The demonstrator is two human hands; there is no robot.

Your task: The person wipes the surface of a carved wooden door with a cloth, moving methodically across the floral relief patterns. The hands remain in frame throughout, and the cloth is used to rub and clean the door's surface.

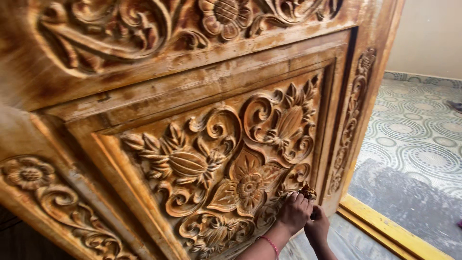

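Observation:
A large carved wooden door (192,91) fills the view, with flower and leaf reliefs in a framed panel (231,163). My left hand (294,213), a red bangle on its wrist, presses a small brown-stained wad (308,191) against the lower right corner of the carved panel. My right hand (317,227) sits just below and to the right of it, fingers curled close to the door's frame. Whether it holds anything is hidden.
The door's right edge carries a narrow carved strip (353,115). Beyond it lies a patterned tile floor (418,130), a dark grey patch (409,197) and a yellow threshold strip (385,226). A pale wall (428,33) stands at the back right.

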